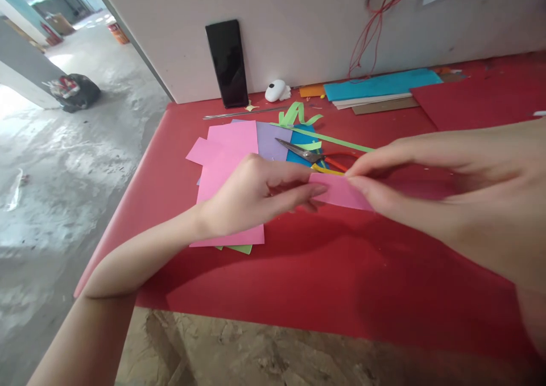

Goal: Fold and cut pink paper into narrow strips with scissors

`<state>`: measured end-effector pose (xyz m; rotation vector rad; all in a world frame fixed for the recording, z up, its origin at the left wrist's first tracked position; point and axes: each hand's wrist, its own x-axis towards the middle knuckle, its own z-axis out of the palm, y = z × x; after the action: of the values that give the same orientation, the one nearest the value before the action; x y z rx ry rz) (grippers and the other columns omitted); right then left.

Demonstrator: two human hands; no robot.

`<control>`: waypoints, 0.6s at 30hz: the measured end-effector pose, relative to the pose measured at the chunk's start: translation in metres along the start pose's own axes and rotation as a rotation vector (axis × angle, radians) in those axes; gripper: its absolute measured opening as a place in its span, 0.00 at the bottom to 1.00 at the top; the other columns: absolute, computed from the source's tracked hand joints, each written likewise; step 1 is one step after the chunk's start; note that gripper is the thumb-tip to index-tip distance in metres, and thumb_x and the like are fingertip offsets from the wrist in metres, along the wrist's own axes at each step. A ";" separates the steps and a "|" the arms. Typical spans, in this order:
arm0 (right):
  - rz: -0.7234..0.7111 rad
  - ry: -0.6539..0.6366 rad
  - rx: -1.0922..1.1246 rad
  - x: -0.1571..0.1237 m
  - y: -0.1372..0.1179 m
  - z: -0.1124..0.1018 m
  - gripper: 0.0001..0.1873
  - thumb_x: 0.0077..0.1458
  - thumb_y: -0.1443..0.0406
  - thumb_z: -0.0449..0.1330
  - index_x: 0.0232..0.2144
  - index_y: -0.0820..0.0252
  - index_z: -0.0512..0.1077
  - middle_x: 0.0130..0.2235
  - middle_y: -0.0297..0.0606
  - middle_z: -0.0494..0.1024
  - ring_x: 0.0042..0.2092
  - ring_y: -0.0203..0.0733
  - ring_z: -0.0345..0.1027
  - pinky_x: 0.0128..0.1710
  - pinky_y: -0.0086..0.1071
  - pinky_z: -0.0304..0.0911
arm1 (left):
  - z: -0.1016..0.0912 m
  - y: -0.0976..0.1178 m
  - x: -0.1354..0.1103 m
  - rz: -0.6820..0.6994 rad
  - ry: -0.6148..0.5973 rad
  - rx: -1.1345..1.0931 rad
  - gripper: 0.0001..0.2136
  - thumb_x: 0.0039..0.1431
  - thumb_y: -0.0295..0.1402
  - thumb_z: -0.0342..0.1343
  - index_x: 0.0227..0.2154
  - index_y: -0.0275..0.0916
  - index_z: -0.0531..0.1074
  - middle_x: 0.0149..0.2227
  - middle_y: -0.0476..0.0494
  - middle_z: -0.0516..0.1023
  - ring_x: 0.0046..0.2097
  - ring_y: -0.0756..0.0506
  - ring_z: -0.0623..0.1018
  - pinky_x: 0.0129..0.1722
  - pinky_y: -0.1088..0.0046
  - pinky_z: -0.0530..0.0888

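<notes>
A small piece of pink paper (339,190) is stretched between my two hands above the red table. My left hand (260,193) pinches its left end between thumb and fingers. At its right end, the thumb and forefinger of my right hand (435,181) press together on the upper edge. Behind the paper lie scissors (305,152) with red handles, partly hidden by the pink piece and my right hand. Larger pink sheets (230,175) rest under and beyond my left hand, over purple paper (275,141) and blue paper (301,157).
Curled green paper strips (294,115) lie past the scissors. A black phone (227,65) leans on the wall beside a small white object (277,90). Blue card (379,84) and red sheets (486,102) lie at the back right. Red cord (375,28) hangs above the red table (273,295).
</notes>
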<state>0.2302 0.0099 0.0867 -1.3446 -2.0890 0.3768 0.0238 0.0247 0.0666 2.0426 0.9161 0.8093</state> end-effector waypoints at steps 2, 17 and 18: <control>-0.046 -0.007 0.074 0.001 -0.002 0.007 0.05 0.53 0.63 0.61 0.27 0.49 0.77 0.26 0.28 0.79 0.28 0.36 0.72 0.28 0.30 0.63 | 0.003 0.002 -0.004 0.067 -0.014 0.071 0.09 0.63 0.29 0.55 0.28 0.37 0.75 0.28 0.49 0.84 0.30 0.53 0.82 0.31 0.82 0.77; 0.314 -0.119 0.094 0.008 -0.006 -0.006 0.09 0.45 0.57 0.63 0.25 0.53 0.82 0.24 0.34 0.78 0.22 0.34 0.60 0.17 0.30 0.52 | 0.002 0.010 -0.012 0.193 0.133 0.296 0.10 0.62 0.26 0.53 0.28 0.40 0.78 0.26 0.54 0.83 0.26 0.53 0.81 0.26 0.82 0.75; 0.328 -0.102 0.087 0.008 -0.006 -0.007 0.09 0.45 0.57 0.64 0.26 0.52 0.82 0.25 0.34 0.79 0.23 0.35 0.62 0.19 0.31 0.54 | 0.000 0.011 -0.012 0.172 0.133 0.286 0.10 0.62 0.26 0.53 0.29 0.40 0.78 0.26 0.54 0.83 0.26 0.52 0.81 0.26 0.82 0.76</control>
<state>0.2282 0.0139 0.0980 -1.6477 -1.9059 0.6778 0.0212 0.0094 0.0726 2.3639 0.9861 0.9612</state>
